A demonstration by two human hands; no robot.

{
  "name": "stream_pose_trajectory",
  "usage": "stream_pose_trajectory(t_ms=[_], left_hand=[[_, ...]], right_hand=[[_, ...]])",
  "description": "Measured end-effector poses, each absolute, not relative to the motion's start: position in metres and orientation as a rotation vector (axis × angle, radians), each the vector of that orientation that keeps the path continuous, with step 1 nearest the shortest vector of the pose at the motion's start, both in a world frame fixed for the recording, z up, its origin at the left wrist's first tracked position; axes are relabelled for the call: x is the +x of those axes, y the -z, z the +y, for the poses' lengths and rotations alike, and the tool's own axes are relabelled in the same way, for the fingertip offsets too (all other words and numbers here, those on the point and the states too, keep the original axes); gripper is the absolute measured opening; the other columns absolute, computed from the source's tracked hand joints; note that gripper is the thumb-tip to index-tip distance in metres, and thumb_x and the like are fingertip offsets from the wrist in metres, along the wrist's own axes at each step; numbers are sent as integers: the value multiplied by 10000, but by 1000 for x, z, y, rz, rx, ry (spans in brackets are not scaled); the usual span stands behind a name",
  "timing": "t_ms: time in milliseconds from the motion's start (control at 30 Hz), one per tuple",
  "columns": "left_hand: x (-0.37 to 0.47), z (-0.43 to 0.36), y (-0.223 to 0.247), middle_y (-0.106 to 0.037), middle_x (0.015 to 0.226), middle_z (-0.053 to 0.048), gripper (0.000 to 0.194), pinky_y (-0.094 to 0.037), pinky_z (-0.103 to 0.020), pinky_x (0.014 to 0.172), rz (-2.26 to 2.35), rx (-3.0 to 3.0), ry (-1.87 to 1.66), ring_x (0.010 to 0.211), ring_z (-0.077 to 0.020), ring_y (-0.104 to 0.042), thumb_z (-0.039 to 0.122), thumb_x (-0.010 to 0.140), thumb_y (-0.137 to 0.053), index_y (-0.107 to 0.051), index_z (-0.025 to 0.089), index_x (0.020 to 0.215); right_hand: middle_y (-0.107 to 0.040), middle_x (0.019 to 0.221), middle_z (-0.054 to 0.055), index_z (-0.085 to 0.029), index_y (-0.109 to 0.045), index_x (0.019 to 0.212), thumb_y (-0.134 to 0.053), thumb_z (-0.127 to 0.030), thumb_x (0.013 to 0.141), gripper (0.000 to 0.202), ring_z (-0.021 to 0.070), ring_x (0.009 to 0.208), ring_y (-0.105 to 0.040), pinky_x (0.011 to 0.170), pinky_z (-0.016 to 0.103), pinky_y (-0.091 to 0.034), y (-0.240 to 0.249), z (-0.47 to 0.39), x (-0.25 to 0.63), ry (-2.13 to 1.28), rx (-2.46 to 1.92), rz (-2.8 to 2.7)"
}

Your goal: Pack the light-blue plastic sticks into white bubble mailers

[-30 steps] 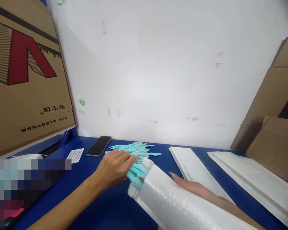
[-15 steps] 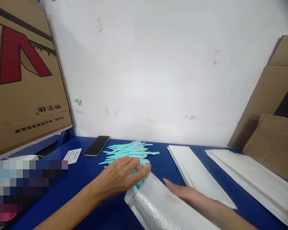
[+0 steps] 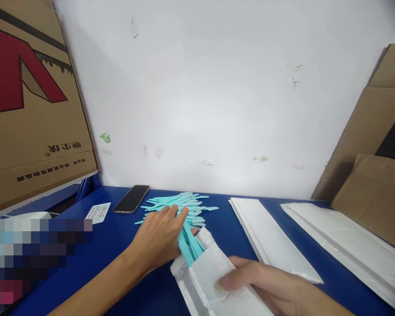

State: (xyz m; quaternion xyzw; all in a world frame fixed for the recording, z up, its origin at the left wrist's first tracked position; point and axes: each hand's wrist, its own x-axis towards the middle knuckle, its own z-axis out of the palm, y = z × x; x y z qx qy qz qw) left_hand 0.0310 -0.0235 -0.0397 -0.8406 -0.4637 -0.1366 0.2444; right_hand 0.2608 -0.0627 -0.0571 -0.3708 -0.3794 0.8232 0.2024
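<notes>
My left hand (image 3: pixel 161 232) is closed round a bundle of flat teal sticks (image 3: pixel 191 245), whose lower ends sit inside the mouth of a white bubble-lined envelope (image 3: pixel 213 267). The envelope lies tilted at the bottom centre, its flap folded out near the opening. Gripping its right side is my right hand (image 3: pixel 250 276), thumb on top and the other fingers partly hidden. Behind my left hand, a loose pile of more teal sticks (image 3: pixel 184 199) is spread on the blue table (image 3: pixel 118 245).
A phone (image 3: pixel 131 199) and a white card (image 3: pixel 98 213) lie left of the pile. White envelopes (image 3: pixel 273 232) and a further stack (image 3: pixel 342 241) are on the right. Cardboard boxes stand at left (image 3: pixel 39 131) and right (image 3: pixel 375 184), with a white wall behind.
My left hand has shifted slightly left, away from the envelope mouth, showing more of the sticks. My right thumb has moved down onto the envelope's face and now presses it.
</notes>
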Motion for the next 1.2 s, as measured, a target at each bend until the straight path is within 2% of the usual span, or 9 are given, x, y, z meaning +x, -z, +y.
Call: stream_pose_trajectory(t_ms=[100,167,267,467,733,900,1033,1100,1200], left_hand=[[31,-23,43,-658,851,-61,87,-489,-281,534,-1218,-2368,356,751,-240,-673,216,949,-527,-588,185,1000],[29,-22,45,-652,921,-54,291,-497,-254,558,-1154,-2428,385,768,-208,-663,29,870,-490,-559,195,1100],[26,-22,48,-628,1078,-72,588,-523,-249,603,-1000,-2532,470,800,-184,-655,-90,744,-403,-490,211,1241],[26,-20,47,-572,1276,-130,652,-541,-272,635,-1159,-2425,667,898,-212,-667,-61,723,-424,-482,236,1301],[22,-21,49,-663,1097,-60,584,-539,-263,688,-1252,-2646,545,879,-199,-696,-60,801,-406,-509,259,1279],[22,-23,53,-654,1238,-51,674,-570,-301,798,-1081,-2796,681,1010,-207,-691,-27,827,-434,-402,303,1414],[20,-14,53,-518,1443,-77,758,-580,-332,831,-1249,-2636,832,1078,-208,-673,-44,841,-361,-315,341,1493],[19,-10,52,-517,1429,-104,730,-586,-340,808,-1342,-2538,908,1029,-210,-687,-19,869,-352,-279,309,1517],[21,-10,51,-573,1332,-111,567,-587,-326,753,-1375,-2493,948,933,-204,-702,82,938,-382,-346,256,1476]], right_hand=[[-752,921,79,-115,-738,1007,-843,-218,587,445,185,854,-687,852,284,-493,60,-61,262,-2303,-988,-1070],[-753,914,75,-117,-741,1019,-844,-217,602,441,188,856,-687,848,282,-492,61,-61,263,-2303,-973,-1071],[-754,925,79,-115,-743,1035,-841,-213,627,431,185,858,-692,848,280,-494,62,-61,264,-2307,-951,-1075],[-760,952,94,-121,-745,1056,-846,-219,613,465,199,842,-703,868,302,-499,64,-61,262,-2288,-944,-1044],[-761,903,76,-125,-749,1072,-815,-232,718,375,167,828,-696,825,260,-501,64,-60,263,-2271,-854,-1032],[-760,922,87,-115,-738,1101,-810,-224,726,397,177,846,-699,825,262,-501,66,-60,263,-2265,-851,-1026],[-752,977,101,-116,-682,1225,-748,-234,805,440,227,937,-703,913,328,-492,55,-58,268,-2170,-808,-989],[-746,1002,115,-103,-668,1250,-711,-278,853,436,248,976,-698,969,366,-479,45,-58,274,-2099,-786,-962],[-744,1010,133,-99,-683,1229,-690,-391,877,458,271,981,-697,989,402,-487,29,-57,286,-1962,-828,-940]])
